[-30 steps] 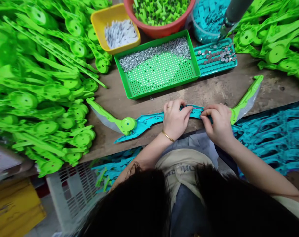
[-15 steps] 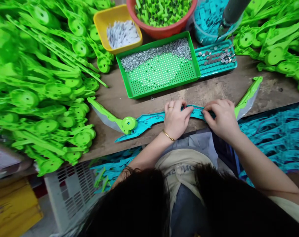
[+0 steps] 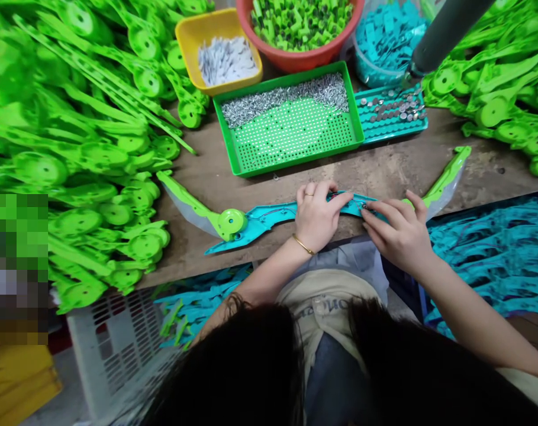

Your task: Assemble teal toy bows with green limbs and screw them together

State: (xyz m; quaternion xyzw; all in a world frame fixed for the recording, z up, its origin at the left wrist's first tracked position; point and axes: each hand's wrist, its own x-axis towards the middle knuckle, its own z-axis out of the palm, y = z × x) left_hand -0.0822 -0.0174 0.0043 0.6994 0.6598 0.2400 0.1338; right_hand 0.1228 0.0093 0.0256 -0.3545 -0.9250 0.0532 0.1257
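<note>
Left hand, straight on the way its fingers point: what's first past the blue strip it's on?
Probably the near wall of the green tray, across the wooden table from the left hand; hand height is hard to judge here.

Exposure OK overall, bench reads bright. Light looks diffuse, from above; shadows on the wooden tabletop [image 3: 397, 168] are soft. Hot spot: pale glare mid-floor of the green perforated tray [image 3: 295, 127], mesh nearly washed out there. Small glints on the silver screws [image 3: 246, 106] and metal discs [image 3: 395, 110]. Left hand [image 3: 316, 214] and right hand [image 3: 397, 232] evenly lit, reasonably sharp, fine detail soft. Lime plastic parts [image 3: 42, 171] at far left smear and stretch, typical wide-angle edge. Teal parts [image 3: 495, 254] below the bench: dimmer, mushy. Dark hair [image 3: 233, 367] crushed to near black. Blocky pixel mosaic [image 3: 15, 269] masks the lower left edge; yellow box [image 3: 18, 381] under it is blurry.
</note>
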